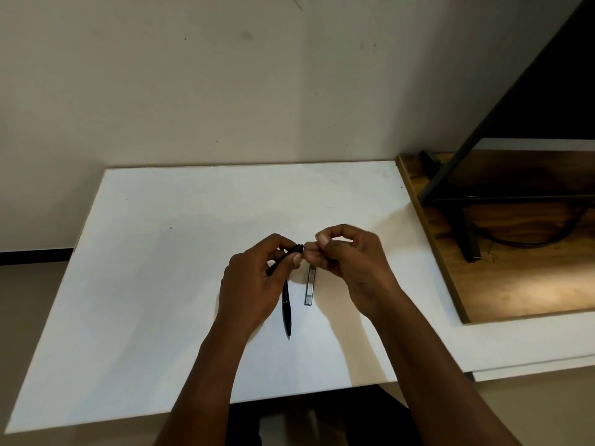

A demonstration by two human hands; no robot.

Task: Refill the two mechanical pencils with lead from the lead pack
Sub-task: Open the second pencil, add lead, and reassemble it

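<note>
While no writing is legible, both hands [257,278] [347,262] pinch one black pencil [285,257].

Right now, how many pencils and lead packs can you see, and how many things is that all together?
Mechanical pencils: 2, one held in the left hand as pencil in hand, one lying on the white table as pencil on table
Lead packs: 1, the lead pack lying flat beside the pencil on table
Total: 3
</note>
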